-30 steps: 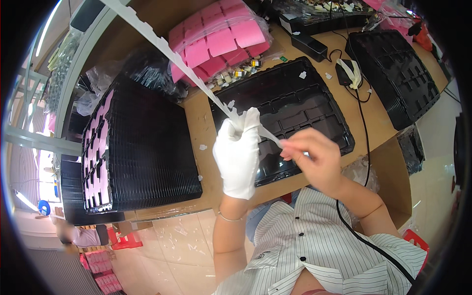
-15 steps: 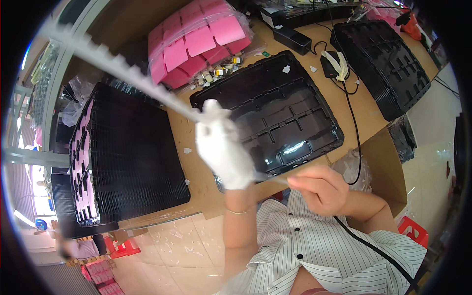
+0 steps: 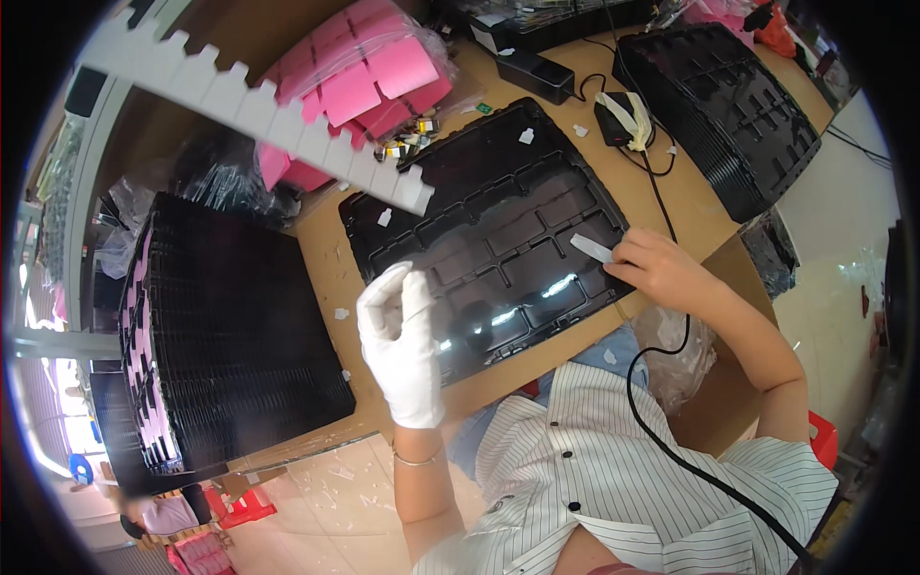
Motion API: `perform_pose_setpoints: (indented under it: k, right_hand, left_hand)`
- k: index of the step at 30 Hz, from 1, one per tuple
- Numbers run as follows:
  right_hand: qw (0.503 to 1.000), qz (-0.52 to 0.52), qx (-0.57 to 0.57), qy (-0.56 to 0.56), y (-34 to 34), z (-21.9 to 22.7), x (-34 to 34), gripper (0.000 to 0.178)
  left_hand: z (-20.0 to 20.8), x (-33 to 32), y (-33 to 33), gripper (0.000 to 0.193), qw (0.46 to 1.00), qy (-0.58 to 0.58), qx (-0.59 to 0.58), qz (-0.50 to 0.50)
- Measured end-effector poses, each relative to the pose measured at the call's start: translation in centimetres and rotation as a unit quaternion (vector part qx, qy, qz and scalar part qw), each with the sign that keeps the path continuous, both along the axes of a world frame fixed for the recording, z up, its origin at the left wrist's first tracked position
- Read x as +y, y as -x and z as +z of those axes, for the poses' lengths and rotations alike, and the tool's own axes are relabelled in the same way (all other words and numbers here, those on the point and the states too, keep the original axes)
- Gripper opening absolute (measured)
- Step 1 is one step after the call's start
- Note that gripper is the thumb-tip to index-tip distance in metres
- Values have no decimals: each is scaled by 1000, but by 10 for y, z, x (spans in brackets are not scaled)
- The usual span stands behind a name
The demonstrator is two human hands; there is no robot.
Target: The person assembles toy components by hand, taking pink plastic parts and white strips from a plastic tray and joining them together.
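Observation:
My left hand (image 3: 401, 340), in a white glove, is raised over the near left of the black plastic tray (image 3: 565, 206). Its fingers are bent, with a gap between thumb and fingertips and nothing in them. A long white strip with a toothed edge (image 3: 259, 110) hangs in the air beyond, its lower end over the tray and apart from the glove. Above the tray's right side, my bare right hand (image 3: 659, 268) pinches a small flat pale strip (image 3: 591, 248). Small white cut-out pieces (image 3: 384, 218) lie on the tray.
A tall stack of black trays (image 3: 240, 316) stands at left, another stack (image 3: 728, 115) at far right. Pink foam sheets (image 3: 383, 81) and small parts (image 3: 407, 144) sit behind. A black cable (image 3: 661, 196) crosses the cardboard-covered table. A cardboard box (image 3: 743, 374) stands at right.
The white strip has left my left hand, which has come down and nearer. My right hand has moved away to the right, over the tray, holding the small pale strip. The view has shifted slightly.

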State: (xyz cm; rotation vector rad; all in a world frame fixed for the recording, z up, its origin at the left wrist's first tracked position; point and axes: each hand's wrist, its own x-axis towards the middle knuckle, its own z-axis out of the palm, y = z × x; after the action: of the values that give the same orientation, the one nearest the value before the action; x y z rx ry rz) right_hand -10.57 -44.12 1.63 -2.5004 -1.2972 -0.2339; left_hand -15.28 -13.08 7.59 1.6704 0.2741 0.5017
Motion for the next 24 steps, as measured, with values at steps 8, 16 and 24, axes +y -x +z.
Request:
perform_pose_setpoints:
  k: [8,16,24]
  right_hand:
    - [997,5,21,-81,-19,-10,-8,17]
    - [684,-431,173,-563,47,-49,-65,19]
    - [561,-779,160,-230,140,-252,-223,22]
  left_hand:
    - [-51,38,17,23,993,-102,52,-14]
    - [-93,72,40,49,889,-447,95,-31]
    - [-95,36,60,59,936,-339,95,-5]
